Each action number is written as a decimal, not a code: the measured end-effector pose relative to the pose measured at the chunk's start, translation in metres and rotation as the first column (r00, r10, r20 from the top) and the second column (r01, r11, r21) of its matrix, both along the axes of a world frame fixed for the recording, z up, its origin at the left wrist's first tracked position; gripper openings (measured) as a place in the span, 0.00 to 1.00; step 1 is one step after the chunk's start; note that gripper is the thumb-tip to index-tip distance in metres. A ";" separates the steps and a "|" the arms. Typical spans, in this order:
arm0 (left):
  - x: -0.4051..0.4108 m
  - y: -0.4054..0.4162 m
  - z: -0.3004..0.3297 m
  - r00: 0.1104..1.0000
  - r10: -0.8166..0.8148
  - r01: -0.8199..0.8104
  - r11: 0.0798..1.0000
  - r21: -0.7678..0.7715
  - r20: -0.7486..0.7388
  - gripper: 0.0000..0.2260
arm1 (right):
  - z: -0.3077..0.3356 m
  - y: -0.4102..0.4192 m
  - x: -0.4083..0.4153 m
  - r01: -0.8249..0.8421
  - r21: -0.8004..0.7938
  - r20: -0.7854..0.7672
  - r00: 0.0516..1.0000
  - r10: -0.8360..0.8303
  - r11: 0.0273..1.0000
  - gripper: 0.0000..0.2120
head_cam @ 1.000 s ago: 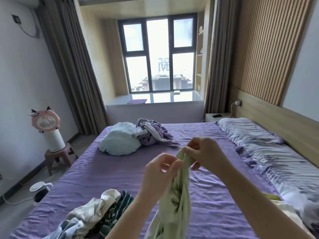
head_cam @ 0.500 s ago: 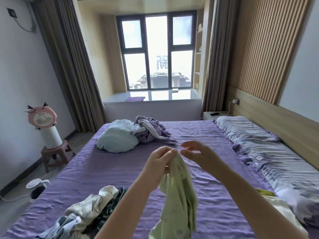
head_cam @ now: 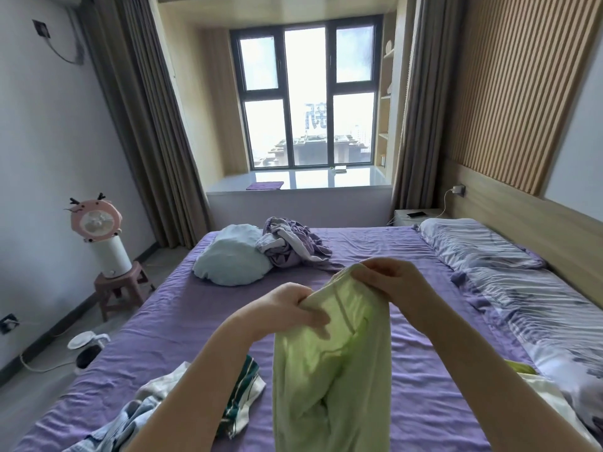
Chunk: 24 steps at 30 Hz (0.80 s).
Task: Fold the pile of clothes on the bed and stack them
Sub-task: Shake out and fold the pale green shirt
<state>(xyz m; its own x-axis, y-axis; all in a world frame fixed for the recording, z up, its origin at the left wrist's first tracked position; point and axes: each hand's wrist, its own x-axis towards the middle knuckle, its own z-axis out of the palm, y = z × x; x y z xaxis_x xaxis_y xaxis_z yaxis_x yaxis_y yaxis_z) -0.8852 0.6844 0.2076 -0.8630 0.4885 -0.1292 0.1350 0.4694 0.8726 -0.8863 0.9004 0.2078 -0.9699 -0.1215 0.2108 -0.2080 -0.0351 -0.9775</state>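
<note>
Head view: both hands, left point(head_cam: 287, 313) and right point(head_cam: 396, 283), have fingers clamped on the green garment's point(head_cam: 329, 380) top edge; it hangs below them over the bed point(head_cam: 182, 324).

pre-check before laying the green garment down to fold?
1. Left hand grips the light green garment at its top edge: ok.
2. Right hand grips the top edge: ok.
3. Top edge spread flat between hands: not ok, bunched.
4. Garment hanging untwisted: cannot tell, lower part out of view.
5. Bare purple sheet ahead for laying down: ok.
6. Unfolded pile clear of that spot: ok, sits left.
</note>
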 end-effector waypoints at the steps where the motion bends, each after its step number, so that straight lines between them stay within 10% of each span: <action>1: 0.001 -0.001 -0.002 1.000 -0.003 0.003 0.995 0.098 -0.002 0.05 | -0.001 0.001 -0.001 0.018 0.009 0.001 1.000 -0.018 1.000 0.02; 7: 0.003 0.007 -0.010 0.985 0.009 -0.104 0.826 0.553 0.171 0.09 | -0.022 0.005 0.000 0.110 0.141 -0.042 0.994 -0.105 0.984 0.03; 15: -0.004 0.028 -0.016 0.948 0.032 -0.268 0.611 0.745 0.316 0.09 | -0.040 -0.011 0.028 0.323 0.244 -0.336 0.913 -0.233 0.914 0.05; 21: -0.006 0.022 -0.019 0.937 0.126 -0.333 0.605 0.723 0.326 0.04 | -0.057 -0.018 0.029 0.260 0.229 -0.166 0.960 -0.226 0.938 0.07; 24: -0.005 0.008 -0.023 0.925 0.368 -0.362 0.775 0.518 0.096 0.05 | -0.051 -0.013 0.020 0.216 0.048 -0.025 0.976 -0.215 0.975 0.08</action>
<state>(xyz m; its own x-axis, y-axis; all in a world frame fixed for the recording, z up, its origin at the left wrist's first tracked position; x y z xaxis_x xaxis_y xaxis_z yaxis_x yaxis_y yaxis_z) -0.8905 0.6927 0.1845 -0.9901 0.1272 0.0598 0.0558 -0.0347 0.9978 -0.8668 0.8871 0.1565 -0.9703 0.0789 0.2285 -0.2240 0.0616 -0.9726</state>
